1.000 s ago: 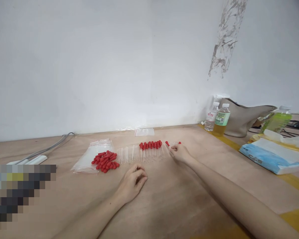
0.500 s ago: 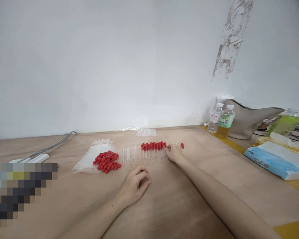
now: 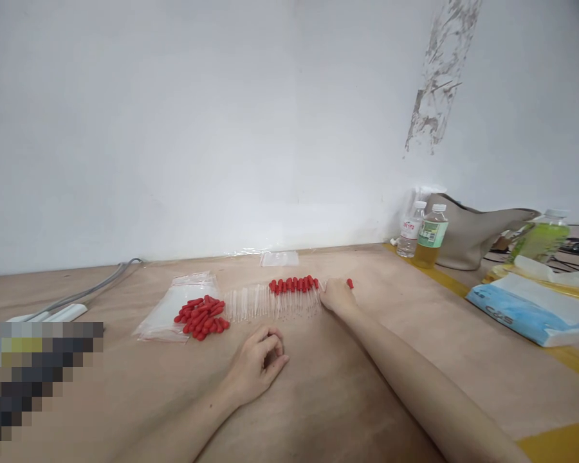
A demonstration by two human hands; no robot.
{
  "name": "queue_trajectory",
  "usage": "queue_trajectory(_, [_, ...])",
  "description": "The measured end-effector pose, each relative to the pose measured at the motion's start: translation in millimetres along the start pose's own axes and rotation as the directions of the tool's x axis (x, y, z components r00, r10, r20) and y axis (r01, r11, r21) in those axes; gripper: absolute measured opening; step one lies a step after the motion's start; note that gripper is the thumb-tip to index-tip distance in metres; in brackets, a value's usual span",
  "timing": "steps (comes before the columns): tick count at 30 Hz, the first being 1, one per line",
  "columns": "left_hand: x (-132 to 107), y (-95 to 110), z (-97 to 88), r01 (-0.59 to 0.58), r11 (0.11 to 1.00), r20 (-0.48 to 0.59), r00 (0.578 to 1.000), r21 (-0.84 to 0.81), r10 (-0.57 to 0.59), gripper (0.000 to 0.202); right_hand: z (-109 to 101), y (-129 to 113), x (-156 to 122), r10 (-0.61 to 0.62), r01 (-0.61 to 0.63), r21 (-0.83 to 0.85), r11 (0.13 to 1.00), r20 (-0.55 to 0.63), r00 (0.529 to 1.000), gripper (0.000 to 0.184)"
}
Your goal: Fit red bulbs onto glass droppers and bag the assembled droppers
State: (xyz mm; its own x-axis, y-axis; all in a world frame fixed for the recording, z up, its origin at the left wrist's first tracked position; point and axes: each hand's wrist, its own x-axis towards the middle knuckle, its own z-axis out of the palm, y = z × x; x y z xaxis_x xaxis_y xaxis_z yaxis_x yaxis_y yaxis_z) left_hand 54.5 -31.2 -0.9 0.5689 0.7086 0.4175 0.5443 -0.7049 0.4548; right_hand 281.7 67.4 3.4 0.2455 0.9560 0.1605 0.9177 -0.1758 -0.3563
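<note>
My left hand (image 3: 259,361) rests on the brown table covering, its fingers loosely curled, the thumb apart and nothing in it. Farther out, my right hand (image 3: 338,297) has its fingers closed at the right end of a row of droppers with red rubber bulbs (image 3: 294,285). What those fingers hold is mostly hidden; something clear shows at their tips. One more red bulb (image 3: 350,283) peeks out just beyond that hand. Bare clear dropper tubes (image 3: 246,303) continue the row to the left. Beside them is a heap of loose red bulbs (image 3: 201,316), partly on clear zip bags (image 3: 161,315).
A small clear bag (image 3: 280,258) lies near the wall. To the right stand a water bottle (image 3: 411,230), a bottle of yellow drink (image 3: 431,236) and a grey-brown vessel (image 3: 463,238). A blue tissue pack (image 3: 516,315) lies nearer. A grey cable (image 3: 101,283) runs at the left.
The whole view has shifted slightly. My right hand stays at the end of the dropper row, its fingers turned a little farther under. My left hand keeps its curled rest.
</note>
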Motion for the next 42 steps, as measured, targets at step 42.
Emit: queue_trajectory(42, [2,-55,-49.1,0.089,0.478,-0.073,0.996,0.874,-0.052,0.032,8,93,33,0.173,-0.072,0.498,0.864,-0.161,0.972,0.031])
